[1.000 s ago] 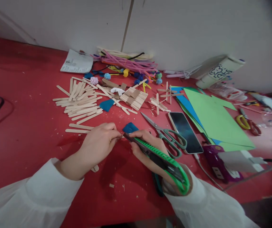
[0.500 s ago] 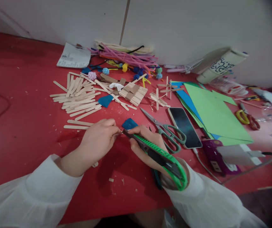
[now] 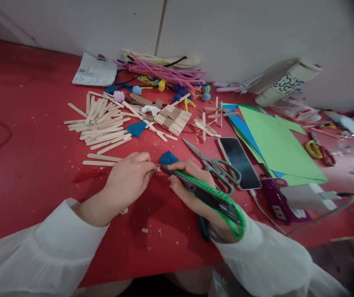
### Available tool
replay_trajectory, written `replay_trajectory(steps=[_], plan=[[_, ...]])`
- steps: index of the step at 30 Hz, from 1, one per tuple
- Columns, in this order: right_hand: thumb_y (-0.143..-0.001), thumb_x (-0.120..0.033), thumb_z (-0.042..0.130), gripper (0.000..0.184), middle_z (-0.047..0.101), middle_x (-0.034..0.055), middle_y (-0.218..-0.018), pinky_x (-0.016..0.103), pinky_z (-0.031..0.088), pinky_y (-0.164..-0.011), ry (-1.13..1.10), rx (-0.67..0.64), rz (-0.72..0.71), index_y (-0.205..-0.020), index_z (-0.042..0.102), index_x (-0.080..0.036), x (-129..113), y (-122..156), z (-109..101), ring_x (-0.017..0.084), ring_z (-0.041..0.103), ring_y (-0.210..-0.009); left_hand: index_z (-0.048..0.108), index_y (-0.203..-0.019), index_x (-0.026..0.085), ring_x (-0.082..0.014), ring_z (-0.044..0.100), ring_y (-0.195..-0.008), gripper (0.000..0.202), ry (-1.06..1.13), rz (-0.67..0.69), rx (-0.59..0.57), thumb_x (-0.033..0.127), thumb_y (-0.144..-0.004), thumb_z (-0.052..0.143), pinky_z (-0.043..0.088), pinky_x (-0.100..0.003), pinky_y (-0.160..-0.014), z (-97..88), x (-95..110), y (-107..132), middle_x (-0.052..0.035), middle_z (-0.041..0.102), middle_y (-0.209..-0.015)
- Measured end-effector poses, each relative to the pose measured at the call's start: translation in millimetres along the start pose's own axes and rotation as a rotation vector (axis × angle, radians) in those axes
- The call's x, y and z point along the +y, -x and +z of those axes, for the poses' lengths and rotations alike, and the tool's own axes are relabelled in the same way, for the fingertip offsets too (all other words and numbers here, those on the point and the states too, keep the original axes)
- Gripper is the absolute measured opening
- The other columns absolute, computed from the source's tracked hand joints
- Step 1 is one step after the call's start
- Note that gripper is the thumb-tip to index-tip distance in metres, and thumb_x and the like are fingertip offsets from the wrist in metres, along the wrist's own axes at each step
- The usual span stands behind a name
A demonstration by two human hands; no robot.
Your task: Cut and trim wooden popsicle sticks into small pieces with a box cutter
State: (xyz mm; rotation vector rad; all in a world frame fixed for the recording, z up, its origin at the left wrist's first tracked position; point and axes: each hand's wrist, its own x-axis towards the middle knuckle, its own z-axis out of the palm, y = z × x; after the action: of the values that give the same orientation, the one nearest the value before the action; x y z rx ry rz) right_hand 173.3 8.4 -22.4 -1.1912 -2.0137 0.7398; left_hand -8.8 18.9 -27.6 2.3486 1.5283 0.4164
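Note:
My left hand [image 3: 130, 177] is closed in a pinch around a thin wooden craft stick [image 3: 158, 169], of which just a pale tip shows. In my right hand [image 3: 192, 181] is a green and black utility knife [image 3: 209, 196]. Its front end meets the stick near the left fingertips; the blade is too small to make out. A rounded stick end [image 3: 124, 211] shows beneath my left wrist. Just beyond the knife lies a dark blue scrap [image 3: 168, 158]. Green-handled scissors [image 3: 222, 171] are right of my right hand.
Loose craft sticks [image 3: 102, 123] are heaped at the left, beside a panel of joined sticks [image 3: 173, 119]. Pink pipe cleaners [image 3: 164, 70] lie by the wall. To the right are a phone [image 3: 240, 163], green paper [image 3: 282, 144] and a purple box [image 3: 274, 196] with a charger and cable.
The knife's rear end has shifted slightly right and up, while its front end stays by the left fingertips. The whole view has shifted a little. Both grips are unchanged.

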Motion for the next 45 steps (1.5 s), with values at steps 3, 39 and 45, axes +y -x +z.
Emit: replay_trajectory(steps=[3, 39, 45], plan=[[-0.078, -0.014, 0.052, 0.017, 0.063, -0.0031, -0.074, 0.020, 0.049, -0.060, 0.016, -0.003, -0.008, -0.092, 0.055, -0.023, 1.4, -0.8, 0.6, 0.009, 0.061, -0.060, 0.068, -0.085, 0.019, -0.0179, 0.055, -0.083, 0.024, 0.006, -0.004, -0.018, 0.012, -0.082, 0.045, 0.042, -0.029, -0.067, -0.5, 1.1, -0.5, -0.0033, 0.061, -0.083], [-0.078, -0.014, 0.050, 0.014, 0.065, -0.0013, -0.075, 0.019, 0.049, -0.061, 0.082, 0.003, -0.056, -0.090, 0.056, -0.021, -0.8, -1.7, 2.6, 0.009, 0.062, -0.061, 0.068, -0.083, 0.018, -0.0189, 0.057, -0.082, 0.025, -0.077, -0.040, -0.050, 0.012, -0.082, 0.043, 0.041, -0.029, -0.065, -0.9, 3.7, -2.3, -0.0038, 0.060, -0.082], [-0.076, -0.013, 0.050, 0.016, 0.066, -0.0011, -0.073, 0.019, 0.048, -0.057, 0.119, 0.013, -0.067, -0.089, 0.055, -0.020, -0.9, -0.4, 2.0, 0.009, 0.061, -0.057, 0.068, -0.084, 0.018, -0.0193, 0.058, -0.082, 0.024, -0.091, -0.058, -0.044, 0.015, -0.084, 0.044, 0.040, -0.029, -0.064, -1.0, 5.0, -2.0, -0.0039, 0.061, -0.081]])
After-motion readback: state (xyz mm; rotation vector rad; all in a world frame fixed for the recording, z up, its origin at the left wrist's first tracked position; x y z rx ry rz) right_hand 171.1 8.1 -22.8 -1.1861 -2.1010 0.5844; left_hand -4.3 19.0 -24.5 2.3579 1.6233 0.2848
